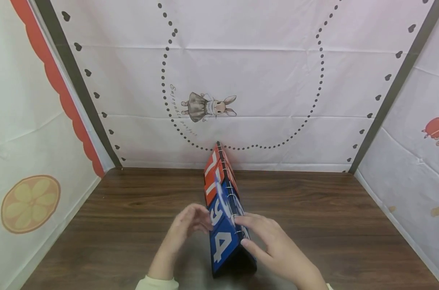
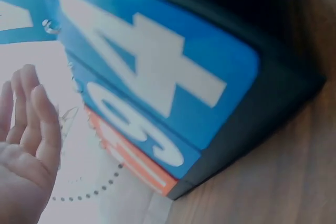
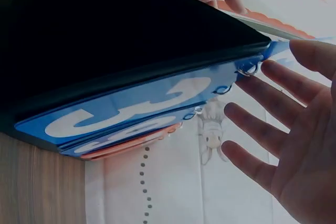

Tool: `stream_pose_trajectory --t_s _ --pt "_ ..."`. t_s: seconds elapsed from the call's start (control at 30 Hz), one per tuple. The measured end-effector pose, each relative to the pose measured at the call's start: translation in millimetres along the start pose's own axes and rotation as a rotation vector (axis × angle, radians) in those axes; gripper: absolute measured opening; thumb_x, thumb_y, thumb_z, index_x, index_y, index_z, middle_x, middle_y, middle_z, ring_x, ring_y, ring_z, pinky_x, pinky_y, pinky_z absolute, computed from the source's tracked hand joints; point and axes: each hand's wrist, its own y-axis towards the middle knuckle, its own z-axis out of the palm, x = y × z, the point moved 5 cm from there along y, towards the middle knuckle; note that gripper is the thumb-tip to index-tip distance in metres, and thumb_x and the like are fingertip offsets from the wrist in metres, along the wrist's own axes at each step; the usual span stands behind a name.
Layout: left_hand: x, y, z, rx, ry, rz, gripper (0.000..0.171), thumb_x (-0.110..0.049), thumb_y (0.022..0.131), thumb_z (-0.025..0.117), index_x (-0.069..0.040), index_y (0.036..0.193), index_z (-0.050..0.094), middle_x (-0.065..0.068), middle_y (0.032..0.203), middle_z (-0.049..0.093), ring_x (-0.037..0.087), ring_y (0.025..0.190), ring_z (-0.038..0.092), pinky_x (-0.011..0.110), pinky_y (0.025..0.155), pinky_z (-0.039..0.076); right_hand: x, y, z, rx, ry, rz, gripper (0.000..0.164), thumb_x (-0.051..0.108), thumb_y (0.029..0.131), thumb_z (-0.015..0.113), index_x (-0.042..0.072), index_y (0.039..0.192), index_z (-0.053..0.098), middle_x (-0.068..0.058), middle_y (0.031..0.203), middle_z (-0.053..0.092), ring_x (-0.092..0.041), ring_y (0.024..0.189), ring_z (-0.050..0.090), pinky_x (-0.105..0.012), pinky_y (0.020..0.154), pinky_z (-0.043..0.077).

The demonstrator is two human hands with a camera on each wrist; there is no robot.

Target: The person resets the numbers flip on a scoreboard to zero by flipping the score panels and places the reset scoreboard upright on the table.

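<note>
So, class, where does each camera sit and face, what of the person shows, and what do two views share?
Head: worn on the head, looking forward and down at the flip board on the table; left grip, right grip and forearms show.
Left wrist: worn there, facing the board's side with the white 4; the left grip shows at left.
Right wrist: worn there, facing the opposite side; the right grip shows at right, part of the left at top.
Shared: head and right wrist show the rabbit print.

Room over tabletop (image 1: 313,217) left and right, 1 tented scoreboard (image 1: 224,221) as middle barrier
</note>
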Motion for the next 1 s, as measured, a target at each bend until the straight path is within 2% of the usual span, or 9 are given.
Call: stream_pose_trajectory --t_s 0.13,0.2,0.3,0.37,0.43,0.53,0.67,0.83,1.0 --pt "-4.8 -4.9 -15.4 -0.185 -0.047 -0.018 0.041 -0.029 0.103 0.022 0.001 0.103 0.050 0.007 0.086 0.060 0.019 0.075 0.062 0.031 0.069 0.052 -0.8 -0.1 4.7 0.049 0.025 0.068 0.035 0.030 0.093 0.056 0.028 0.127 0.052 0.011 0.131 0.050 -0.014 0.125 0.042 -0.054 0.092 0.039" --pt "-4.8 -8.4 -21.9 -0.257 -0.026 -0.073 0.049 -0.035 0.102 0.022 0.006 0.113 0.046 0.010 0.098 0.058 0.020 0.090 0.059 0.029 0.080 0.050 -1.4 0.2 7.2 0.082 0.036 0.112 0.033 0.034 0.093 0.054 0.029 0.126 0.053 0.013 0.131 0.050 -0.014 0.125 0.041 -0.056 0.093 0.038" --pt "-3.3 -12.2 -29.6 -0.327 0.007 -0.139 0.059 -0.043 0.101 0.020 0.009 0.120 0.040 0.010 0.098 0.053 0.018 0.093 0.053 0.025 0.079 0.047 -1.6 0.6 9.8 0.116 0.028 0.157 0.033 0.039 0.093 0.052 0.030 0.125 0.054 0.015 0.131 0.049 -0.013 0.126 0.041 -0.055 0.095 0.036" --pt "-2.0 -13.2 -32.8 -0.316 0.005 -0.149 0.060 -0.045 0.100 0.017 0.005 0.125 0.039 0.011 0.102 0.053 0.020 0.095 0.056 0.027 0.079 0.050 -1.5 0.7 10.9 0.128 0.020 0.170 0.034 0.040 0.093 0.051 0.030 0.126 0.054 0.015 0.132 0.049 -0.012 0.126 0.040 -0.054 0.096 0.036" --pt "-0.3 -13.6 -35.5 -0.296 -0.009 -0.141 0.054 -0.045 0.100 0.016 -0.003 0.119 0.044 0.007 0.092 0.055 0.017 0.080 0.058 0.025 0.065 0.050 -1.0 0.7 11.3 0.131 0.014 0.172 0.034 0.040 0.093 0.051 0.029 0.126 0.054 0.016 0.132 0.048 -0.011 0.126 0.040 -0.053 0.097 0.036" --pt "3.8 -13.5 -37.7 -0.221 -0.064 -0.140 0.048 -0.045 0.100 0.015 -0.012 0.116 0.047 0.003 0.090 0.060 0.016 0.074 0.061 0.024 0.061 0.051 -0.1 0.6 11.6 0.134 0.015 0.163 0.034 0.039 0.094 0.050 0.028 0.125 0.055 0.017 0.132 0.048 -0.010 0.126 0.039 -0.052 0.097 0.036" --pt "11.0 -13.2 -39.6 -0.172 -0.089 -0.182 0.044 -0.042 0.101 0.020 -0.009 0.112 0.047 0.003 0.087 0.064 0.018 0.072 0.063 0.025 0.062 0.052 0.7 0.1 11.1 0.135 0.015 0.150 0.034 0.039 0.095 0.049 0.028 0.126 0.054 0.017 0.133 0.047 -0.009 0.126 0.039 -0.051 0.097 0.037" --pt "24.5 -15.7 -43.3 -0.159 0.094 -0.297 0.028 -0.024 0.095 0.051 -0.003 0.114 0.047 0.009 0.092 0.062 0.024 0.081 0.061 0.031 0.076 0.048 -1.0 -0.8 6.2 0.100 0.014 0.175 0.027 0.031 0.094 0.053 0.029 0.120 0.057 0.018 0.132 0.047 -0.008 0.120 0.044 -0.049 0.094 0.041" --pt "42.0 -19.3 -40.7 -0.018 0.202 -0.417 0.043 -0.022 0.087 0.065 -0.003 0.120 0.046 0.013 0.104 0.058 0.027 0.092 0.056 0.039 0.082 0.047 -5.6 -1.1 -0.3 0.055 0.011 0.236 0.027 0.011 0.088 0.058 0.025 0.110 0.059 0.015 0.124 0.052 -0.006 0.108 0.051 -0.043 0.090 0.046"
